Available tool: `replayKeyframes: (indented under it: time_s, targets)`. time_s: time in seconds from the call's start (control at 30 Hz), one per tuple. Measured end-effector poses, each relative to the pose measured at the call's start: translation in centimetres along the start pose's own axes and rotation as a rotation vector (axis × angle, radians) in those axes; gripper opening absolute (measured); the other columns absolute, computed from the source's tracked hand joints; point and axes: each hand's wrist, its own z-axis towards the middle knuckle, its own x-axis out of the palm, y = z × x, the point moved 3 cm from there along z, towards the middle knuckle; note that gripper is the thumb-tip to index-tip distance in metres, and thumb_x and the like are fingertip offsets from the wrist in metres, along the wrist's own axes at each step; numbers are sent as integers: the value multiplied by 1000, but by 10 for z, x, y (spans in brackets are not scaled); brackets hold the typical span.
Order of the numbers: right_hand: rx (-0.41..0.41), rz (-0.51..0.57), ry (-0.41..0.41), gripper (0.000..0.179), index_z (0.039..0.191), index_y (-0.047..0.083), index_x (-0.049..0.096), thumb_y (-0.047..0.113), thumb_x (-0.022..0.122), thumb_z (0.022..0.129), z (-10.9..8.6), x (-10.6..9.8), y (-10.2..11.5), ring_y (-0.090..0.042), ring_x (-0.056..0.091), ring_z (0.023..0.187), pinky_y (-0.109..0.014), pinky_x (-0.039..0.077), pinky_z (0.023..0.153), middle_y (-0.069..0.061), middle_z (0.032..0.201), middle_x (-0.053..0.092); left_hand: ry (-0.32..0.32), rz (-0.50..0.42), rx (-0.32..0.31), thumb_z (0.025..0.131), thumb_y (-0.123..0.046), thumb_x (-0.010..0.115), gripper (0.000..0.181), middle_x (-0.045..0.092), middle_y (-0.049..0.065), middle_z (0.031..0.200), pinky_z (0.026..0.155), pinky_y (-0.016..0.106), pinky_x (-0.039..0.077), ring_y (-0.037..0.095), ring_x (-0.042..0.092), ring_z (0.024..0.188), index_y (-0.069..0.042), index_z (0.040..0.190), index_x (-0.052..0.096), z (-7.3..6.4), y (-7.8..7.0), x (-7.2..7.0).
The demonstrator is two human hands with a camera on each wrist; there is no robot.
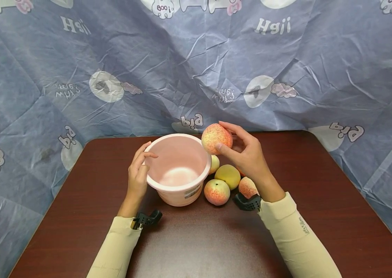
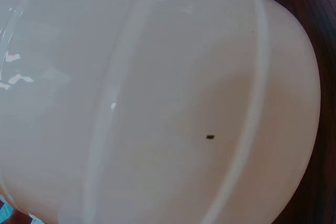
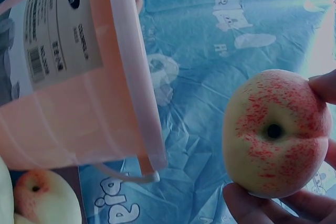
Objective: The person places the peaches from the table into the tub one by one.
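Observation:
My right hand (image 1: 246, 152) grips a red-speckled peach (image 1: 216, 139) between thumb and fingers, held up at the right rim of a pink plastic bucket (image 1: 178, 189). In the right wrist view the peach (image 3: 275, 132) shows its dark stem hole, beside the labelled bucket wall (image 3: 79, 108). At the bucket's left side, my left hand (image 1: 138, 173) holds the rim, its fingers bent over the edge. The bucket stands upright, and its visible inside is bare. The left wrist view is filled by the pale bucket wall (image 2: 173, 98).
Several fruits lie right of the bucket: a red-and-yellow peach (image 1: 217, 192), a yellow fruit (image 1: 228, 177), a pale fruit (image 1: 214, 164) and another peach (image 1: 248, 187) partly behind my right wrist. A blue printed cloth (image 1: 182, 77) hangs behind the brown table (image 1: 196, 239).

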Motion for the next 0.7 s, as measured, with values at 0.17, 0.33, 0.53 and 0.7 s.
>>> replayKeyframes:
  time_s: [0.17,0.33,0.53,0.7]
  targets:
    - [13,33,17,54,133,8,58,0,72,82,2,7,-17,-20,64,89,-27,52,78,-14,117,63,1,-3,-6,77,14,33,35,46,25,139,105,47,27,42,39,131,14,97,61,-2,0,0]
    - [-1,49,37,53,133,11,59,4,74,82,4,15,-20,-23,64,92,-29,53,80,-10,118,63,4,-13,-18,78,14,33,34,46,23,139,105,43,28,42,39,131,14,97,61,-3,0,0]
    - [2,56,46,52,132,4,58,0,72,82,7,24,-5,-22,64,92,-31,53,81,-15,118,63,-3,-10,-9,78,14,33,34,47,24,139,105,38,29,42,40,131,14,96,62,-2,0,0]
    - [25,41,51,51,131,-2,56,-2,71,82,9,30,8,-21,63,90,-32,52,80,-19,116,62,-2,1,-14,78,14,33,35,46,25,139,102,37,30,40,40,132,14,97,62,0,0,0]
